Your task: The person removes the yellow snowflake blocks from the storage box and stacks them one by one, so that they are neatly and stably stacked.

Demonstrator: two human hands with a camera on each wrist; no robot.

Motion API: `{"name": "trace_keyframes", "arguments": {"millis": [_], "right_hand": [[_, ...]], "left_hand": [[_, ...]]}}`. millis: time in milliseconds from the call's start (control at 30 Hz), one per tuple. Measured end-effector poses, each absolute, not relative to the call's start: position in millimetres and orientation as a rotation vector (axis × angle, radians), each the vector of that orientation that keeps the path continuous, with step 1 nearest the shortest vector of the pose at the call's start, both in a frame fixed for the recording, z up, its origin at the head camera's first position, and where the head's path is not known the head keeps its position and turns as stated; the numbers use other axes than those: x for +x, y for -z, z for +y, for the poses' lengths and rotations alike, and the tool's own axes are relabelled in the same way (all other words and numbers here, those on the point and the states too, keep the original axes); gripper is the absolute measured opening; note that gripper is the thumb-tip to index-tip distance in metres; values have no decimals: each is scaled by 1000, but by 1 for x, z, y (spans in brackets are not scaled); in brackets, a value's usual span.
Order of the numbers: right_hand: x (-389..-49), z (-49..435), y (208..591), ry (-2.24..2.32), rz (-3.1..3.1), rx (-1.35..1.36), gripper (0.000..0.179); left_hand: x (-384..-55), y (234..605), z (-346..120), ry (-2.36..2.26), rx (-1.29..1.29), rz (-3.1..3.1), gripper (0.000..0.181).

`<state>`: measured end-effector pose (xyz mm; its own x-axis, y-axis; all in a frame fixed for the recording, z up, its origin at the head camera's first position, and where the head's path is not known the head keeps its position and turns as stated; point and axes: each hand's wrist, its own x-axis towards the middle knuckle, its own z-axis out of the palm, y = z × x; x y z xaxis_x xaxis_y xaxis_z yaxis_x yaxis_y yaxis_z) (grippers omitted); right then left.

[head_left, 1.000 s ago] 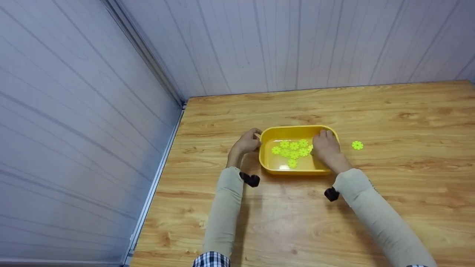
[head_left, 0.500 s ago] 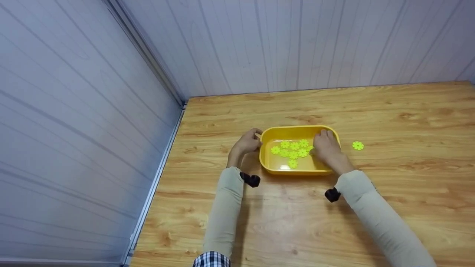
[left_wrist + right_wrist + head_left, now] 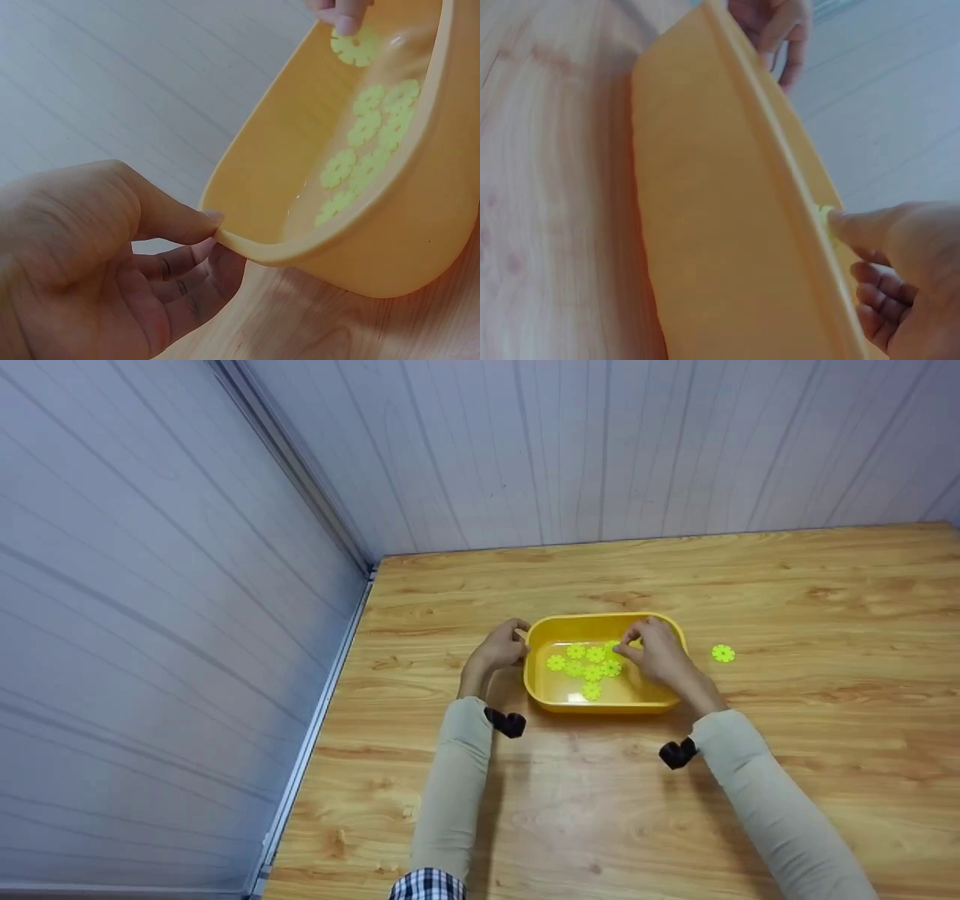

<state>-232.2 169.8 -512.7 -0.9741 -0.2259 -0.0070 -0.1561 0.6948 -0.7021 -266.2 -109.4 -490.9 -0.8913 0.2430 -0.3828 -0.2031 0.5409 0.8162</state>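
A yellow plastic basin [image 3: 555, 699] stands on the wooden table. My left hand [image 3: 498, 649] pinches its left rim between thumb and fingers, as the left wrist view shows. Over the basin's right half, my right hand [image 3: 663, 657] pinches a bright yellow, flower-shaped notched disc [image 3: 354, 46] by its edge. That disc also peeks past the rim in the right wrist view. Several similar discs [image 3: 592, 672] lie flat on the basin floor, some overlapping. The basin's wall hides most of its inside in the right wrist view.
One more yellow notched disc [image 3: 723, 653] lies on the table [image 3: 810, 720] just right of the basin. A pale panelled wall [image 3: 570, 450] rises behind the table, and another [image 3: 150, 622] borders it on the left.
My right hand has lifted slightly and turned inside the basin, its thumb and fingertip now showing toward the left. The left hand and basin stay in place.
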Motion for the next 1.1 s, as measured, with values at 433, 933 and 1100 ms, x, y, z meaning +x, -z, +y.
{"name": "trace_keyframes", "arguments": {"millis": [433,933,1100], "right_hand": [[-235,187,505,1749,2573,-84,39],[-239,217,496,1882,2398,306,48],[-241,234,499,1902,2420,308,40]], "left_hand": [[-268,492,-108,-1273,31,2346,40],[-266,492,-108,-1308,32,2323,41],[-266,492,-108,-1297,25,2333,40]]}}
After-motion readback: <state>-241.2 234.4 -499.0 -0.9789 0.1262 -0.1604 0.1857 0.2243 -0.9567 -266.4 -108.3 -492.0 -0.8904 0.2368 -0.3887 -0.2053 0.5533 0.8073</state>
